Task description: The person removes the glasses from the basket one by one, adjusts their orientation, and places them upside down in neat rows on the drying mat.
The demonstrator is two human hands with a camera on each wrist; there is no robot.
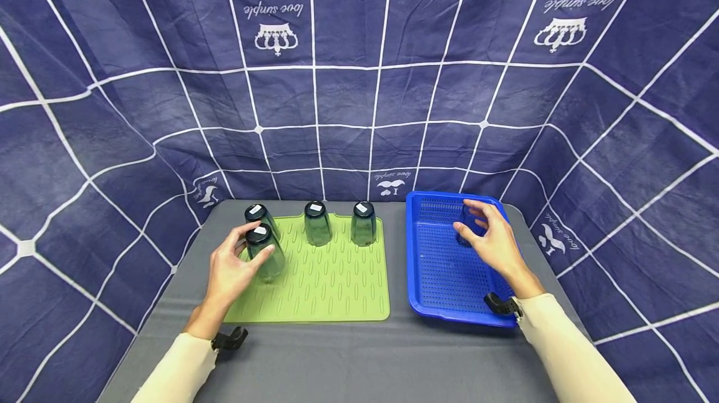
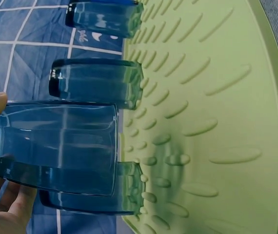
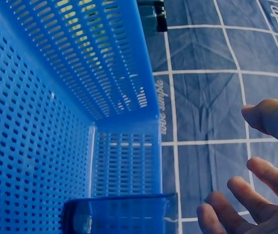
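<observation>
My left hand [image 1: 231, 269] grips an upside-down blue-green drinking glass [image 2: 56, 146] near its base, thumb on one side and fingers on the other. The rim of this glass hangs just above the green ridged mat [image 1: 331, 284], near its left side. Three similar glasses stand upside down along the mat's back: one at the left [image 1: 261, 216], partly hidden behind the held glass, one in the middle [image 1: 317, 225] and one at the right [image 1: 363, 225]. Over the blue basket [image 1: 412, 259], my right hand [image 1: 494, 244] has spread fingers holding nothing. Below it, a glass [image 3: 124, 214] stands upright in the basket.
A grey cloth [image 1: 337, 365] covers the table under the mat and basket. Blue curtains with white grid lines [image 1: 348, 97] close off the back and both sides. The basket's raised walls stand right of the mat, with a narrow strip of table between them.
</observation>
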